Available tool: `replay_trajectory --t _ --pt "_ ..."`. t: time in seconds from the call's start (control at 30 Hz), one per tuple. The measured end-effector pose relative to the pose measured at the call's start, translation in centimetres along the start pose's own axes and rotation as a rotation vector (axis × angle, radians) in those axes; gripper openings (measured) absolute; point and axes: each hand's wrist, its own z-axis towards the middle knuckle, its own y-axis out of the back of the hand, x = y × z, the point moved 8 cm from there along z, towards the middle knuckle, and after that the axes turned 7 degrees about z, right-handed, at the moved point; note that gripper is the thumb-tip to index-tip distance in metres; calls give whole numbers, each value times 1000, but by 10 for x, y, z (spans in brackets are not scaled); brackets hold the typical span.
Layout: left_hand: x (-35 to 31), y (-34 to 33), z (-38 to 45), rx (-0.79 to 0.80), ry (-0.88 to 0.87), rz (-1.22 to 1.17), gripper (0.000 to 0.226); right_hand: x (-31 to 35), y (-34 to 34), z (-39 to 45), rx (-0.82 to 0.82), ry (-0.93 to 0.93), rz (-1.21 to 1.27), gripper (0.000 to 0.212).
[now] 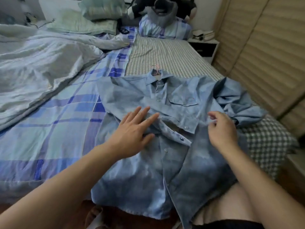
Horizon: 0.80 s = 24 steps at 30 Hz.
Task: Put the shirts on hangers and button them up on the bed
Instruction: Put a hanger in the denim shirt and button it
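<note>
**Shirt on hanger, part buttoned**

Denim shirt [145, 171] lies front-up on the bed [54, 116], lower edge nearest the camera, pink hanger [156, 68] hook poking out at the collar. Upper buttons done, lower placket open. Left hand [132, 131] flat on the fabric, fingers straight. Right hand [221, 129] loosely curled over the right panel, gripping nothing.

A blue denim shirt [165, 146] lies front-up on the bed [57, 113], its collar around a pink hanger [156, 67] whose hook points toward the pillows [99, 15]; the upper buttons are fastened and the lower placket lies open. The left hand [133, 129] rests flat with straight fingers on the shirt's left front panel, while the right hand [221, 128], fingers loosely curled, hovers just over the right panel beside the chest pocket [183, 100]. A rumpled white duvet [41, 63] covers the left side of the bed.
</note>
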Motion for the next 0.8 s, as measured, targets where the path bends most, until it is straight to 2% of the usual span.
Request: replay_trajectory --t 0.03,0.07,0.13,0.17,0.2,0.27,0.33,0.4,0.5,0.57,0.67,0.73,0.8 --pt "-1 -6 9 25 0 12 69 5 7 -4 -54 17 70 12" --pt "-1 -13 16 66 10 18 71 9 9 -9 -32 16 136 18" --pt "3 -31 27 156 39 24 68 19 -4 -28 209 4 213 54" --pt "4 -36 32 177 55 24 63 26 -12 -41 333 33 221 65" --pt "6 -38 36 165 72 24 60 32 -19 -53 423 95 204 71" --pt "8 -38 42 120 106 16 59 39 -31 -69 485 238 95 69" --pt "9 -39 44 101 142 21 60 41 -34 -63 372 250 123 48" --pt "7 -34 42 41 160 40 65 39 -30 -55 233 160 256 29" --pt "17 -25 32 -87 78 90 51 13 -37 -48 182 -12 361 36" --pt "51 -24 23 -54 64 154 45 -1 -42 -51 181 -77 348 35" --pt "101 -7 11 -24 150 262 33 -4 -42 -53 151 -78 332 29" --pt "99 4 14 -59 154 283 33 5 -39 -51 129 -37 374 16" --pt "64 18 25 -164 91 153 33 10 -39 -49 140 -34 474 7"
